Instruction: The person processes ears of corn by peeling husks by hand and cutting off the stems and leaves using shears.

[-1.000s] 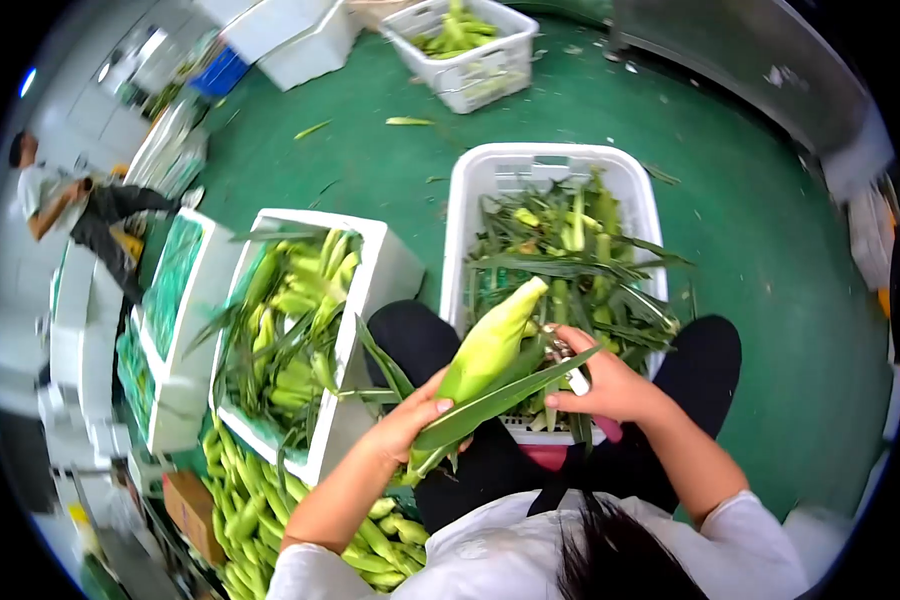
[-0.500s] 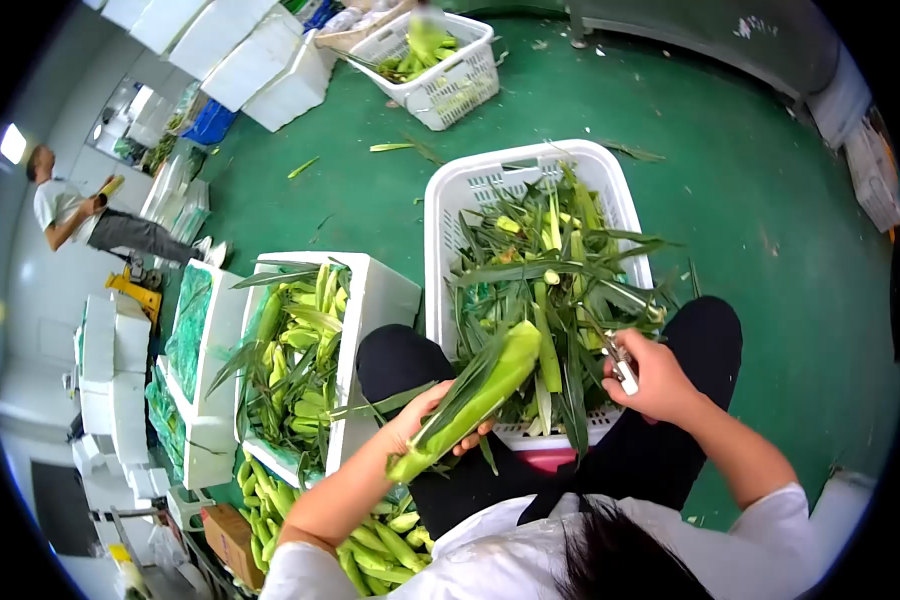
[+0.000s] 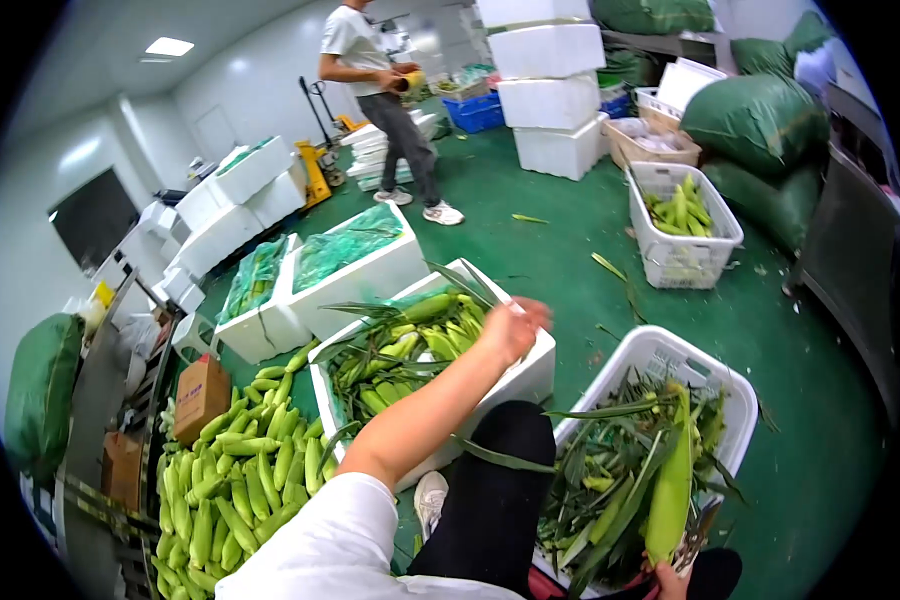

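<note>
My left hand (image 3: 516,328) is over the near right edge of a white foam box (image 3: 530,365) of green corn ears (image 3: 450,330); its fingers are smeared by motion. At the bottom of the view, my right hand (image 3: 668,582) is closed at the lower end of an ear of corn in its husk (image 3: 671,490). Close against that hand is a metal cutting tool (image 3: 694,538), only partly visible. Both are over a white plastic basket (image 3: 738,400) full of stripped husks and leaves (image 3: 610,470).
A large heap of corn ears (image 3: 235,490) lies at left beside a cardboard box (image 3: 202,398). Foam boxes with green netting (image 3: 345,245) stand beyond. A person (image 3: 380,100) stands at the back, holding something yellow. Another basket of corn (image 3: 685,225) is at right.
My view has swung left and up. My left hand has let go of the corn ear and moved to the foam box. A corn ear is now at my right hand.
</note>
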`<state>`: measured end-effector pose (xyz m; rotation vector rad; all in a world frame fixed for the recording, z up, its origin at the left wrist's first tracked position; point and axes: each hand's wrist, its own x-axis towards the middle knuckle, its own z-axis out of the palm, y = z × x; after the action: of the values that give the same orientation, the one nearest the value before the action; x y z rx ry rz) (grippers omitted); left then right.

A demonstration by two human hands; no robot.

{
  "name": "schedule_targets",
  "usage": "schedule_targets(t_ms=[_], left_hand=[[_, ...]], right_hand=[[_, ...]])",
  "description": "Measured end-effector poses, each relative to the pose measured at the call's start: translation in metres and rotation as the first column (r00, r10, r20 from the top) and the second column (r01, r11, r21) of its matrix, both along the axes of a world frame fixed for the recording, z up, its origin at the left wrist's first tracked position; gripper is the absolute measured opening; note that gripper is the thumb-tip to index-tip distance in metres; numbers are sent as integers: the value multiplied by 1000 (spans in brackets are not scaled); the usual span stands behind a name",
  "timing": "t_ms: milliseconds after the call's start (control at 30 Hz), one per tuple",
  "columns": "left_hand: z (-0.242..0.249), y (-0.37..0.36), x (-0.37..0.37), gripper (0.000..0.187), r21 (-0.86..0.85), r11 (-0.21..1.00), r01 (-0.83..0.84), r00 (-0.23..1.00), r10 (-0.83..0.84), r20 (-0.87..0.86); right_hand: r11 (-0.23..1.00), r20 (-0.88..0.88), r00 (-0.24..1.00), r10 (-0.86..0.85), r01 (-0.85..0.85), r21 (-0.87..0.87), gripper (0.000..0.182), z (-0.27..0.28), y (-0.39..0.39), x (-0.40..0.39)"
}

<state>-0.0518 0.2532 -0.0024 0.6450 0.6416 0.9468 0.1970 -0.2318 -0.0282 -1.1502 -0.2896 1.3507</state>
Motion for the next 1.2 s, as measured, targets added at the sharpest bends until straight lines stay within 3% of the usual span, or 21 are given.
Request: schedule_targets(t_ms=[33,100,133,167,233,267,333,367,400,433,467,500,633,733,767,867,933,1000,1067,1133,1200], left_hand=[[35,-25,-9,18,55,980,-189,980,192,-44],[24,-74,-6,20,299,942,-154,895,261,-361],[5,-134,7,21,110,982,156,932,-109,-347],[26,-185,9,25,-1,836,549,776,-510,-371],[-36,-265,37,50,-14,732,681,651,-614,-448],[-98,-283,53,44,203,835,512,752,-322,-575],[-81,-297,66,60,171,982,74,875,18,-483],[-90,-292,66,69,-13,999,52,897,-53,-439],[-83,-295,71,55,43,999,23,935,-7,-355],[-95,-299,77,46,192,978,-79,934,140,-328],[-114,-294,70,44,159,987,17,911,50,-408],[-91,-289,66,42,95,994,48,881,3,-473],[-77,-282,67,47,-154,974,167,946,-202,-254],[-57,-273,60,65,-291,880,375,923,-383,32],[-53,-273,58,69,-291,851,438,899,-408,161],[-58,-266,48,68,-356,733,579,804,-441,400],[-42,-259,47,65,-480,573,664,681,-198,705],[-21,-258,59,62,-362,748,557,756,-276,593],[-23,-250,47,64,-308,866,394,900,-295,320],[-19,-243,32,63,-130,940,316,939,-329,-99],[-17,-238,19,59,-67,939,338,922,-344,-178]], right_hand=[[998,2,1000,20,-20,-51,69,4,5,-7],[988,44,997,66,-59,-144,65,11,23,-18],[978,62,994,89,-75,-195,63,14,34,-24],[967,96,989,112,-86,-239,61,17,44,-29],[959,207,968,141,-81,-271,56,14,59,-36],[989,384,921,-72,15,150,58,-36,60,-43],[998,718,695,21,-51,20,58,-55,68,-37],[995,835,541,99,-73,-70,58,-59,58,-37],[969,829,502,246,-157,-193,51,-30,63,-43],[989,845,529,85,-150,-6,66,-29,75,-53],[996,873,485,51,-84,-12,54,-21,68,-63],[999,847,531,-1,-46,29,49,-21,68,-72],[997,794,604,66,-5,-79,37,-14,59,-82],[994,590,802,-93,105,14,23,-16,49,-94],[986,357,925,-132,158,-44,19,-3,45,-97],[952,343,890,-300,304,44,21,25,33,-90],[920,428,822,-376,385,69,23,18,20,-86],[827,449,702,-554,529,193,23,-6,13,-74],[830,371,755,-541,550,90,24,7,11,-56],[929,704,675,-223,366,-56,40,-5,6,-31],[913,847,402,347,63,-404,53,21,12,-32]])
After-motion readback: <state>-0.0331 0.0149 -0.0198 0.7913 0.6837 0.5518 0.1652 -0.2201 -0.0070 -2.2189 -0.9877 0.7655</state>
